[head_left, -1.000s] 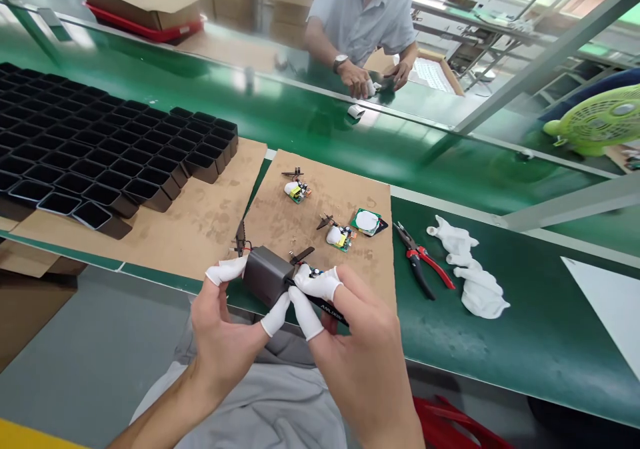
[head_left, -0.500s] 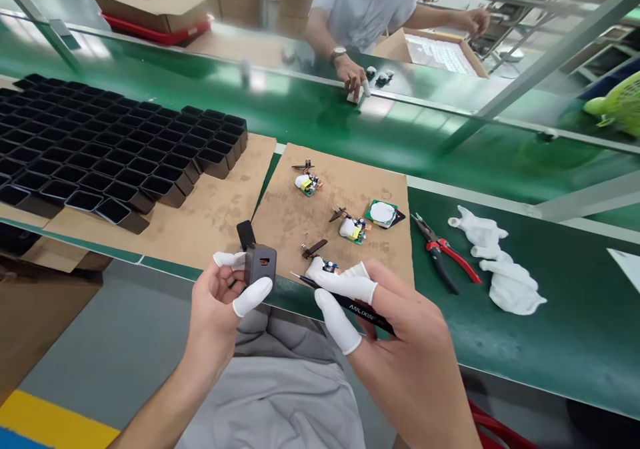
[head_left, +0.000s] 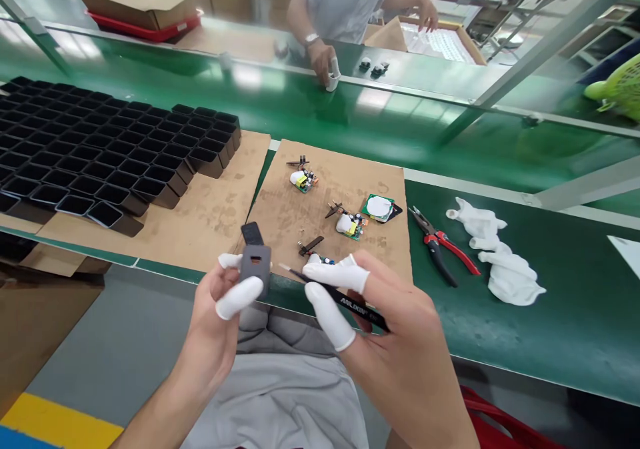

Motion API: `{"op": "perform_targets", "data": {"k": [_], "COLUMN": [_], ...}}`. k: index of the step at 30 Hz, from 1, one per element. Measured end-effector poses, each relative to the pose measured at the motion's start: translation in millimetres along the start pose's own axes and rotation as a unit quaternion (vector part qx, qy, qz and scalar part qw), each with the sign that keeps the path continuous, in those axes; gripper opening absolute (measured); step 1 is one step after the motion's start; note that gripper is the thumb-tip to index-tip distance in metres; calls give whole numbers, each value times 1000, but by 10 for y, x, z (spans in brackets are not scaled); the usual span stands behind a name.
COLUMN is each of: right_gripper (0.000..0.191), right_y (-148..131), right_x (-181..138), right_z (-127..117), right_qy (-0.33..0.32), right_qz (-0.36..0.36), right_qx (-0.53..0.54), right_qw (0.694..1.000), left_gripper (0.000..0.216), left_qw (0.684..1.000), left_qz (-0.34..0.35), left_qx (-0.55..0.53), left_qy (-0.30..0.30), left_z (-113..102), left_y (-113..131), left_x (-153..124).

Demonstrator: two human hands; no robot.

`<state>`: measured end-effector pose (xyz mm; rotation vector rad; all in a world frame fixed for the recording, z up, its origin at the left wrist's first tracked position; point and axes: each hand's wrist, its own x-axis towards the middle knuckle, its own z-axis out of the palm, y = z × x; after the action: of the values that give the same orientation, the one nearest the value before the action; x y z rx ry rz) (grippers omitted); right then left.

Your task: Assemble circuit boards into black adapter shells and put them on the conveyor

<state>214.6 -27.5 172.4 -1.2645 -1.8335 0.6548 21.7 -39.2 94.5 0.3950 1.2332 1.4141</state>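
1. We grip a dark grey, box-shaped plastic housing (head_left: 258,273) between the thumb and fingers of our left hand (head_left: 214,322); our right hand (head_left: 395,319) pinches slim black tweezers (head_left: 363,309), their tip near the housing but apart from it.
2. The housing is in front of us by the bench's near edge, its slotted face toward us; a flat black piece (head_left: 253,233) juts out beyond it.
3. Something orange-brown shows in the slot, so we judge this unit partly assembled; whether anything is fixed inside, we cannot tell.
4. Still left, we judge, are the loose green circuit boards (head_left: 351,226) with white lumps and yellow parts on stained brown cardboard (head_left: 275,215), and the rows of open-topped, smooth black cases (head_left: 115,143).
5. Red-and-black-handled metal pliers (head_left: 440,242) lie on the green bench (head_left: 500,342) near crumpled, soft-looking white pieces (head_left: 515,281).
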Motion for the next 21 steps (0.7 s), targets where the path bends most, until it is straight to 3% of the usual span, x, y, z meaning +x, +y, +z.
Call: {"op": "perform_targets", "data": {"k": [2, 4, 9, 12, 15, 18, 21], "right_gripper": [21, 19, 15, 18, 22, 24, 19], "right_y": [137, 320, 797, 1066, 1305, 1361, 1118], "right_x": [-42, -97, -274, -390, -471, -486, -462], "right_z": [17, 59, 156, 118, 46, 28, 94], "right_qy": [46, 96, 175, 191, 166, 151, 196], "right_qz": [22, 55, 100, 83, 79, 68, 25], "right_qx": [12, 20, 18, -95, -232, -302, -272], "right_qw": [999, 994, 979, 973, 955, 939, 942], "left_gripper": [50, 47, 38, 38, 37, 38, 43], "left_qw": [993, 986, 995, 995, 994, 992, 990], "left_qz": [-93, -124, -42, -10, 11, 20, -4], "left_qx": [-70, -101, -78, -60, -44, -35, -12], "left_qy": [-27, -39, -53, -83, -101, -119, -142], "left_z": [61, 101, 55, 0, -7, 15, 7], "left_y": [116, 206, 253, 245, 260, 287, 292], "left_x": [-52, -118, -281, -354, -417, -472, -498]}}
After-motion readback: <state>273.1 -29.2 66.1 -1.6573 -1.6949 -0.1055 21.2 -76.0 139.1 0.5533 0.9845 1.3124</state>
